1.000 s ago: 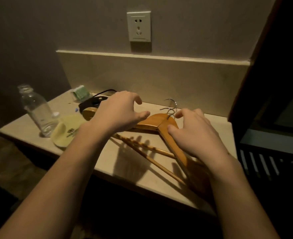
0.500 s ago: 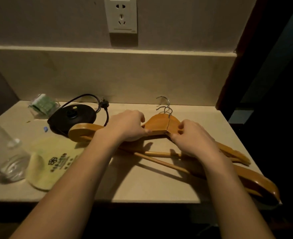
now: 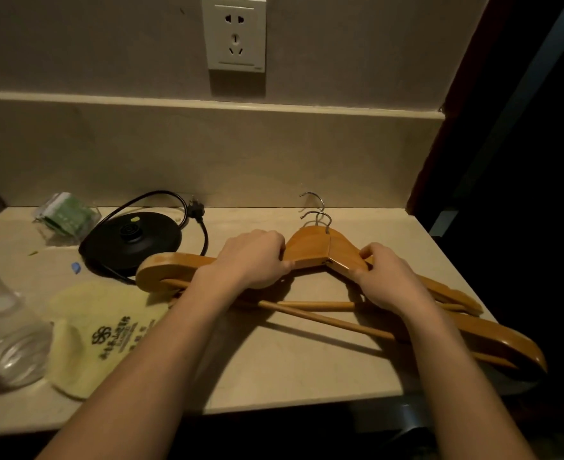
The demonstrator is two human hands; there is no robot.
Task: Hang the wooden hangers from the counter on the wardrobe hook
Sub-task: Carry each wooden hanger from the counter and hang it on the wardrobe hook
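Two wooden hangers (image 3: 310, 249) lie stacked on the beige counter (image 3: 290, 366), their metal hooks (image 3: 318, 217) pointing toward the back wall. My left hand (image 3: 257, 257) grips the left arm of the stack just beside the centre. On the right arm, my right hand (image 3: 385, 280) is closed around the wood with the thumb on top. The long right ends (image 3: 506, 340) stick out past the counter's right front corner. The wardrobe hook is out of view.
A black kettle base (image 3: 131, 240) with its cord (image 3: 187, 210) sits left of the hangers. A yellow bag (image 3: 104, 330), a clear bottle (image 3: 5, 333) and a green packet (image 3: 66, 215) lie further left. A wall socket (image 3: 235, 36) is above. Dark wardrobe opening (image 3: 523, 161) at right.
Both hands came down from hovering over the hangers and closed on the stack near its centre. The camera moved closer and lower over the counter.
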